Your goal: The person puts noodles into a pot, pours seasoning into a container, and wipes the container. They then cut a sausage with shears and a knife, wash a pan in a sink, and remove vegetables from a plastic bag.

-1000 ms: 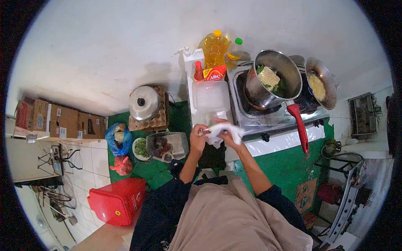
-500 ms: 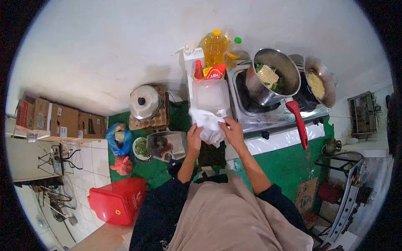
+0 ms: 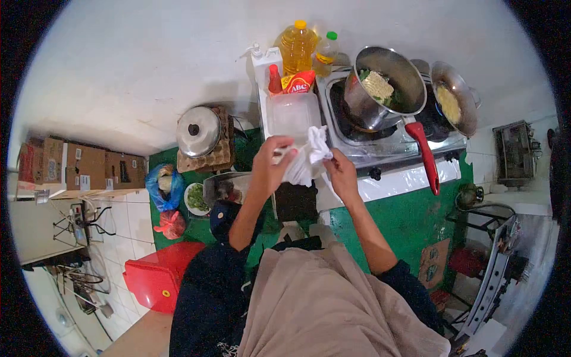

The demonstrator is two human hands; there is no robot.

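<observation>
Probably light and limp, the cloth [image 3: 299, 171] suits edge grips: right hand [image 3: 332, 159] pinching its three-o'clock side, left hand [image 3: 273, 159] half-spread at nine.

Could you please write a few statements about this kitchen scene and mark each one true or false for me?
1. The right hand grips a white crumpled item. True.
2. The pot is covered by a lid. False: the pot is open, showing a noodle block and greens inside.
3. The pan holds pale yellow food. True.
4. The large bottle of yellow liquid has a green cap. False: its cap is yellow.
5. A red bin appears on the picture's left side. True.
</observation>
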